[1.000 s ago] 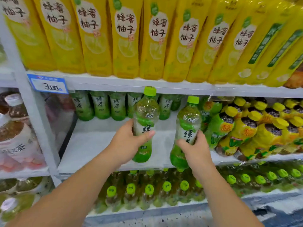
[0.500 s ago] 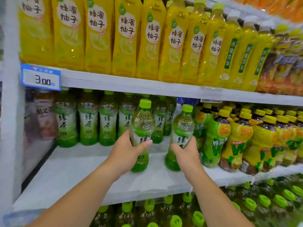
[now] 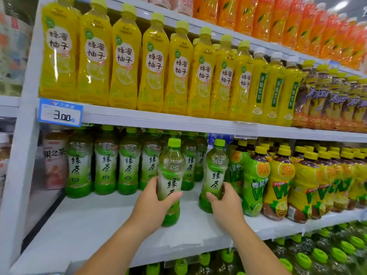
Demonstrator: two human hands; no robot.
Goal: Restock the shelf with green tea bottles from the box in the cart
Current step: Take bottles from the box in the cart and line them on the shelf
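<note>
We see a white metal shelf board (image 3: 95,221) in a shop rack, and its front half is bare. At the back of this board a row of clear plastic green tea bottles with green caps (image 3: 105,161) stands upright, with the labels facing us.

The left hand (image 3: 153,201) grips one clear green tea bottle with a green cap (image 3: 170,169) around the lower part of its label, the thumb across the front. The right hand (image 3: 224,203) grips a second green tea bottle of the same kind (image 3: 215,167), with the fingers curled round its lower body. Both bottles are upright over the shelf board, in front of the back row and near each other. We cannot tell if their bases touch the board.

Just to the right of the second bottle stand green and yellow labelled bottles with yellow caps (image 3: 278,179), packed closely. At the far left, behind the white upright post (image 3: 25,135), there is a bottle with a pink label (image 3: 54,161).

On the edge of the shelf above hangs a blue and white price tag (image 3: 60,112) that reads 3.00. That upper shelf carries tall yellow bottles with round white labels (image 3: 123,62), and higher still we see orange bottles (image 3: 278,18). Below the white board, many green bottle caps (image 3: 317,253) show on the lower shelf.
</note>
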